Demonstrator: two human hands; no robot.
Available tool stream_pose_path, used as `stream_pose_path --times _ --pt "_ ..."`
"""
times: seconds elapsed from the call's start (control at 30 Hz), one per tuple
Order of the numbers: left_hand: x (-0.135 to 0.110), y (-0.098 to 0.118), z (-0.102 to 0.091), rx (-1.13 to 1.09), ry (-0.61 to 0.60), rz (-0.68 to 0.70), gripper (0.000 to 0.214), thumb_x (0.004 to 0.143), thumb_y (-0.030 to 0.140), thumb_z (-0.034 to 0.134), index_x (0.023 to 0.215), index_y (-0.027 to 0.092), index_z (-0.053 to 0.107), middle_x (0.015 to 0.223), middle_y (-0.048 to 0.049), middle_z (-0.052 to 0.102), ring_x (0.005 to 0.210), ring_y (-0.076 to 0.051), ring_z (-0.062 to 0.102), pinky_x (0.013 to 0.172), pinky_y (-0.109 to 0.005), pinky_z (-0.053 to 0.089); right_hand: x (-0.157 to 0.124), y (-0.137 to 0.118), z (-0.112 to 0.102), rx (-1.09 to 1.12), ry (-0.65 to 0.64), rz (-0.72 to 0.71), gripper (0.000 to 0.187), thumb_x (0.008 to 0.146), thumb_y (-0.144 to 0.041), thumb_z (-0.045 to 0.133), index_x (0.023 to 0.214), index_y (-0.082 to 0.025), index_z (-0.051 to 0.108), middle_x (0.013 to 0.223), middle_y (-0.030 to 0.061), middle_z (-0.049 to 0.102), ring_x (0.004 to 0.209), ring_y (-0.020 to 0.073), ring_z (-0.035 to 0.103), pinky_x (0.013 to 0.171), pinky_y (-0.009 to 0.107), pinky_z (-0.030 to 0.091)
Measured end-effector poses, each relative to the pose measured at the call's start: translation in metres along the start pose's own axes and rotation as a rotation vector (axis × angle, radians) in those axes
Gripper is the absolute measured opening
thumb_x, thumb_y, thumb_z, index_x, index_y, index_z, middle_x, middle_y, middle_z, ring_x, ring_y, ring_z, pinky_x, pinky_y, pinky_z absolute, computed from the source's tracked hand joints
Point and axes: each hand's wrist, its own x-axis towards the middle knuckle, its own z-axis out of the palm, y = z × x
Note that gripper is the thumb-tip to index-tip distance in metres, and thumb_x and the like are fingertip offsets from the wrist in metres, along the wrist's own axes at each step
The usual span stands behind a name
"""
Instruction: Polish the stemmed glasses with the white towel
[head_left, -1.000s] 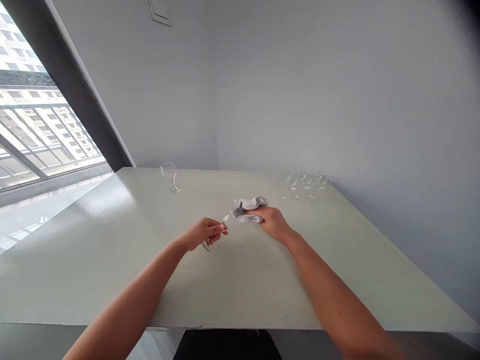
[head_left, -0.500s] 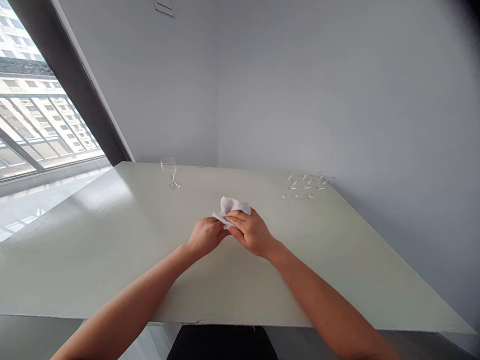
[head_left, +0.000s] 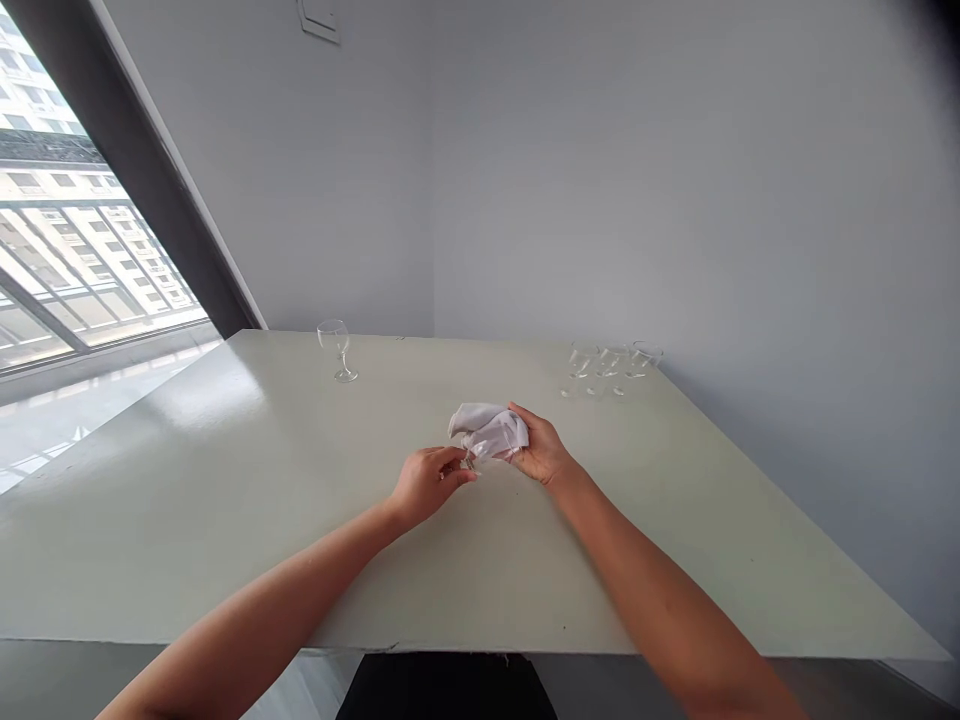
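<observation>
My left hand is closed on the stem end of a clear wine glass, which lies tilted sideways above the middle of the table. A white cloth is bunched around the far side of the bowl and shows through the glass. My right hand wraps the cloth from the right, its fingers partly hidden behind it. The glass's foot is mostly covered by my left fingers.
One wine glass stands upright at the back left of the pale table. Several stemmed glasses are grouped at the back right, near the grey wall. A window lies at the left.
My right hand has shifted right and turned, opening the cloth out so the wine glass shows. My left hand has moved slightly right and down, now visibly holding the stem end.
</observation>
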Motion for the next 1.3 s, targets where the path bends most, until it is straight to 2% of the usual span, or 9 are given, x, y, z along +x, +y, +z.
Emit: stream_pose_path --times 0.17,0.3,0.47,0.6,0.7,0.87,0.97,1.1,1.3 --pt "0.003 -0.001 -0.002 -0.293 0.060 -0.212 0.042 0.078 0.049 0.049 0.109 0.021 0.053 0.060 0.0040 0.050 0.056 -0.010 0.042 0.054 -0.022 0.033 -0.001 0.019 0.018 0.055 0.213 -0.289 0.026 0.078 -0.045 0.050 0.084 -0.020 0.055 0.089 0.0056 0.063 0.091 0.0220 0.058 0.072 0.037 0.050" --pt "0.004 0.002 0.000 -0.610 0.072 -0.290 0.052 0.078 0.048 0.050 0.122 0.021 0.043 0.057 0.0050 0.044 0.054 -0.009 0.039 0.051 -0.021 0.030 -0.017 0.035 0.034 -0.542 0.265 -0.666 0.038 0.088 -0.045 0.033 0.110 -0.021 0.053 0.115 0.0085 0.056 0.111 0.0229 0.049 0.090 0.038 0.042" --pt "0.003 0.005 0.005 -0.970 0.049 -0.318 0.035 0.078 0.048 0.048 0.087 0.015 0.057 0.056 0.0029 0.044 0.051 -0.008 0.038 0.050 -0.021 0.031 -0.022 0.043 0.037 -1.329 0.044 -0.990 0.039 0.088 -0.030 0.040 0.125 -0.026 0.048 0.134 0.0058 0.044 0.128 0.0261 0.031 0.105 0.046 0.026" --pt "0.004 0.004 0.005 -1.163 0.080 -0.362 0.032 0.075 0.046 0.052 0.086 0.016 0.056 0.063 0.0011 0.048 0.053 -0.008 0.041 0.049 -0.020 0.032 -0.019 0.046 0.036 -1.434 -0.076 -1.102 0.042 0.084 -0.024 0.047 0.126 -0.029 0.047 0.129 0.0021 0.049 0.130 0.0273 0.026 0.107 0.054 0.015" --pt "0.007 0.002 -0.001 -1.283 0.124 -0.427 0.043 0.076 0.055 0.048 0.092 0.017 0.056 0.062 0.0018 0.047 0.050 -0.007 0.040 0.047 -0.020 0.032 -0.022 0.046 0.036 -1.249 -0.093 -0.994 0.036 0.085 -0.027 0.045 0.121 -0.029 0.052 0.124 0.0015 0.054 0.123 0.0259 0.037 0.105 0.049 0.024" --pt "0.008 0.002 -0.009 -1.288 0.207 -0.416 0.052 0.073 0.056 0.053 0.113 0.023 0.051 0.071 0.0023 0.049 0.050 -0.005 0.042 0.047 -0.018 0.032 -0.020 0.047 0.045 -0.457 0.205 -0.519 0.032 0.086 -0.047 0.039 0.094 -0.024 0.060 0.096 0.0046 0.062 0.094 0.0225 0.055 0.079 0.036 0.044" --pt "0.006 0.004 -0.004 -1.123 0.211 -0.389 0.053 0.074 0.055 0.054 0.117 0.023 0.052 0.074 0.0008 0.052 0.054 -0.006 0.045 0.050 -0.019 0.035 -0.018 0.053 0.054 -0.248 0.095 -0.335 0.031 0.081 -0.049 0.048 0.094 -0.023 0.058 0.091 0.0041 0.061 0.089 0.0208 0.054 0.074 0.033 0.045" --pt "0.004 0.000 -0.001 -0.952 0.248 -0.400 0.050 0.073 0.051 0.056 0.114 0.022 0.055 0.087 -0.0034 0.059 0.073 -0.013 0.055 0.062 -0.023 0.043 -0.018 0.060 0.061 -0.291 -0.050 -0.232 0.035 0.075 -0.044 0.058 0.103 -0.023 0.057 0.094 0.0037 0.062 0.093 0.0211 0.053 0.078 0.032 0.043" --pt "0.006 -0.005 -0.012 -1.045 0.063 -0.344 0.062 0.065 0.035 0.071 0.121 0.022 0.047 0.117 -0.0109 0.054 0.100 -0.021 0.054 0.080 -0.029 0.043 -0.015 0.057 0.054 -0.170 -0.210 0.000 0.037 0.068 -0.044 0.066 0.095 -0.019 0.061 0.088 0.0052 0.063 0.082 0.0194 0.058 0.073 0.032 0.045"
